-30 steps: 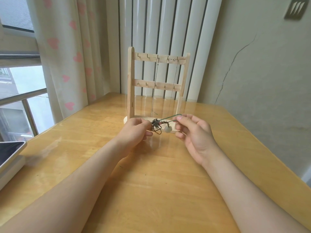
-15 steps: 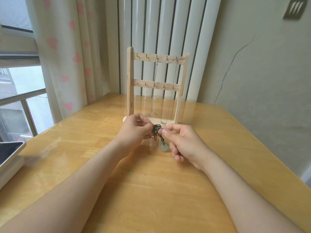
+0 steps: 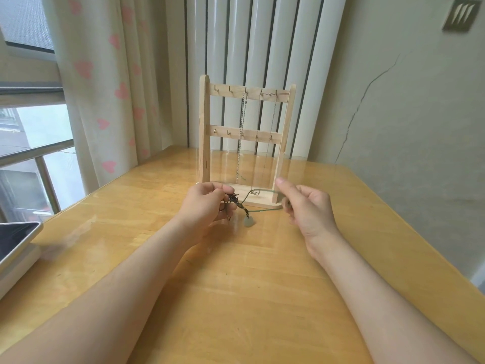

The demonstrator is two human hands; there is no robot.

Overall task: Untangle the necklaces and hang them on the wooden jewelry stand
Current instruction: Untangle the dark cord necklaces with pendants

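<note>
The table [image 3: 236, 298] carries the jewelry stand [image 3: 204, 132] near its far edge, with two chains [image 3: 241, 143] on the top hooks. Just in front, the left hand [image 3: 207, 206] grips a dark tangle [image 3: 233, 199]. The right hand [image 3: 307, 214] pinches the green cord [image 3: 262, 210] drawn out of it, and a pale pendant [image 3: 248, 222] dangles. Untangling looks unfinished. Next, I'd judge, comes a gentle pull that loosens the knot.

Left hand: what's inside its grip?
The left hand pinches a dark knotted tangle; a pale pendant and green cord trail out. Its fingers cover the rest.
</note>
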